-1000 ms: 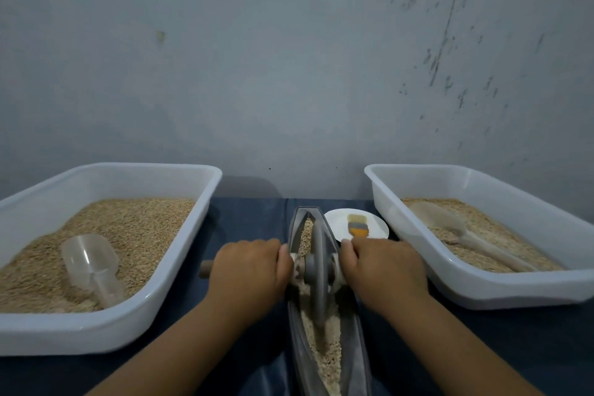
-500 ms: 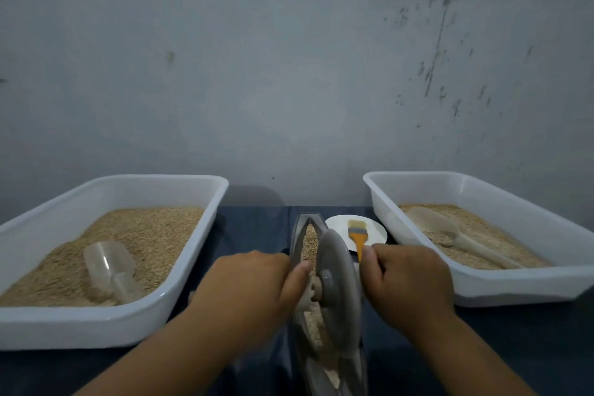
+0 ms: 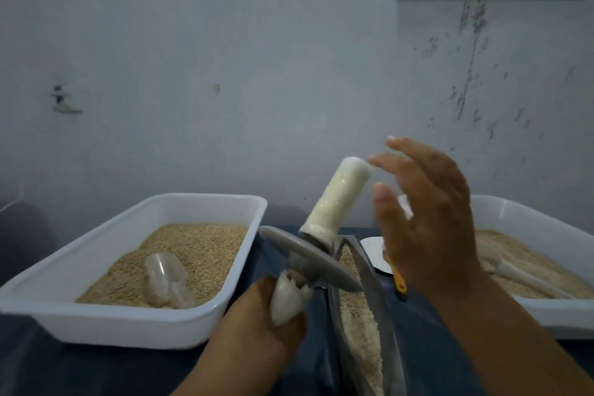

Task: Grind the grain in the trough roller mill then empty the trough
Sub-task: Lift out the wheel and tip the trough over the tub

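The grey roller wheel (image 3: 308, 262) is lifted out of the trough and tipped on its side, its pale axle handle (image 3: 337, 199) pointing up. My left hand (image 3: 263, 325) grips the lower handle end (image 3: 287, 302). Just right of the upper handle hovers my right hand (image 3: 424, 212), fingers spread and holding nothing. The narrow metal trough (image 3: 373, 292) lies below on the dark cloth, filled with crushed grain (image 3: 356, 325).
A white tub (image 3: 135, 318) of grain with a clear scoop (image 3: 167, 276) sits at left. Another white tub (image 3: 527, 215) with grain and a scoop (image 3: 514, 270) stands at right. A small white plate (image 3: 373, 251) with a yellow brush (image 3: 398, 283) lies behind my right hand.
The wheel has come up out of the trough and tilted over. My right hand has let go of its handle and opened. The camera has tipped upward.
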`<state>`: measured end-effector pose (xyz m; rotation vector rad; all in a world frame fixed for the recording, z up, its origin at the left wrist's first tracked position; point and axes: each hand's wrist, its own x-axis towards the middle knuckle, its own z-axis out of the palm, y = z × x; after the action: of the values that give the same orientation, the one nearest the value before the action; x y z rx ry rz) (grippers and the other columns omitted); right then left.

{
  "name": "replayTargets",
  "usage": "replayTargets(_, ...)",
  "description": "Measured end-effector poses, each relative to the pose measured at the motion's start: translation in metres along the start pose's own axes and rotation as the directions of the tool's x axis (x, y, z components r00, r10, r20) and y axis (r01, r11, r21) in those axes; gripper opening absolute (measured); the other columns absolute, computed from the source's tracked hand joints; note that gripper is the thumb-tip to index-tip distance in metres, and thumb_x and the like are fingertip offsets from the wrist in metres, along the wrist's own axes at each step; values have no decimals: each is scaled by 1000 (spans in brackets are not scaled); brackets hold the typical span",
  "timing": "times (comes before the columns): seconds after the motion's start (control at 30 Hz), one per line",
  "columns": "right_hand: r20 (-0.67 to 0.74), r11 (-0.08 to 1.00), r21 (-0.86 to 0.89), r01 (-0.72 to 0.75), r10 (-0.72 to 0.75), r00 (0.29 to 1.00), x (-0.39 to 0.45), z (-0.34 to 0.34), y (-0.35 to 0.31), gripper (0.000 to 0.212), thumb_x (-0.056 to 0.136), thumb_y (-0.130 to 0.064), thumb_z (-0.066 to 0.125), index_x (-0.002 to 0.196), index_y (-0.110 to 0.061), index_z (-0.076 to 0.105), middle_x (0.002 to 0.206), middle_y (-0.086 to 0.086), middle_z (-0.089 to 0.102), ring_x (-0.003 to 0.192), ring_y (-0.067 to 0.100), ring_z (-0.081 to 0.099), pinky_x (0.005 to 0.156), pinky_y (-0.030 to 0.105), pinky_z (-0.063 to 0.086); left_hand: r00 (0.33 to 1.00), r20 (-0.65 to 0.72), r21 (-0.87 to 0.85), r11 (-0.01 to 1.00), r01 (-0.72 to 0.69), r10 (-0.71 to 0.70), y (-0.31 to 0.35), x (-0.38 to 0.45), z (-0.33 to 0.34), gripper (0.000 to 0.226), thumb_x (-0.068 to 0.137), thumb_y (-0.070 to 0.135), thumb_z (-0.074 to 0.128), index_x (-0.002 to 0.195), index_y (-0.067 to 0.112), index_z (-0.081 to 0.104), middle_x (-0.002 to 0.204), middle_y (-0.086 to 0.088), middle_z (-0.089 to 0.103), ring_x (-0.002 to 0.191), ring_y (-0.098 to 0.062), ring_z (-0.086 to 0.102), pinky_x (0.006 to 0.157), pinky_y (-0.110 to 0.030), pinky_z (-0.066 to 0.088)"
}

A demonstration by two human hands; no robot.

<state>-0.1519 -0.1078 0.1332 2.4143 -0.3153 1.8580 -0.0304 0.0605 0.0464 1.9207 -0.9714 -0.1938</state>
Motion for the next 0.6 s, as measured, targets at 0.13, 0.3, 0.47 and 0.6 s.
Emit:
replayTargets(0.13, 28, 978, 60, -200, 199, 980, -54, -16, 25, 41, 96, -36, 35, 104, -10, 67, 114, 5, 62, 112, 23, 53, 101, 29, 34, 994, -32, -221, 971, 91, -100, -6, 27, 17, 14, 79, 26, 69, 88, 26, 59, 65, 6, 66, 51, -2, 59, 45, -16, 46)
replayTargets(0.3, 282, 924, -69, -376, 380, 881, -138, -17, 52, 22, 88, -30, 50, 82, -22, 70, 97, 4, 68, 92, 26, 64, 86, 32, 41, 967, -111, -255, 947, 194, -228, -20, 62, 43, 18, 77, 28, 69, 87, 30, 54, 76, 2, 65, 64, -10, 63, 49, -24, 49)
replayTargets(0.47, 372, 872, -127, -473, 484, 792, -153, -20, 61, 27, 77, 6, 73, 68, -19, 66, 80, 0, 66, 77, 22, 63, 76, 31, 45, 937, -129, -234, 928, 290, -326, -43, 73, 63, 24, 71, 35, 72, 89, 27, 58, 74, 3, 68, 64, -11, 66, 57, -29, 54)
replayTargets(0.6, 383, 826, -134, -547, 552, 740, -152, -12, 56, 30, 69, 9, 77, 55, -11, 61, 62, 2, 58, 59, 13, 55, 64, 22, 39, 911, -103, -194, 906, 376, -400, -59, 76, 66, 41, 57, 44, 72, 89, 21, 61, 77, 1, 69, 68, -14, 67, 63, -30, 53)
